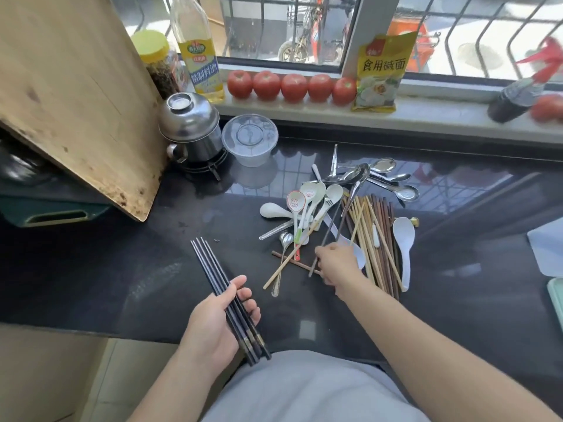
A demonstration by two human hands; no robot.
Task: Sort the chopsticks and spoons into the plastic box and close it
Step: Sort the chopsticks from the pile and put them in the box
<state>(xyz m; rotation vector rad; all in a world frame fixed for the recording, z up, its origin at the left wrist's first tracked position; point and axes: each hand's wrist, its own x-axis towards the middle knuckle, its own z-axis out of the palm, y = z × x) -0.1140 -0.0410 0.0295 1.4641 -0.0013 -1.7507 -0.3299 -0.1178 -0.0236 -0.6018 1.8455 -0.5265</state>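
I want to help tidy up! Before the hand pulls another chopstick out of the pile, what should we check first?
1. Left hand firmly holds the bundle of dark chopsticks: ok.
2. Right hand has a dark chopstick pinched: looks ok, though the fingertips are hidden.
3. That chopstick is free of the pile: not ok, it runs under the white ceramic spoons and metal spoons.
4. Pale wooden chopsticks lying beside it will stay put: cannot tell.
5. Plastic box ready to receive them: cannot tell; only a round clear plastic tub with its lid on is in view.
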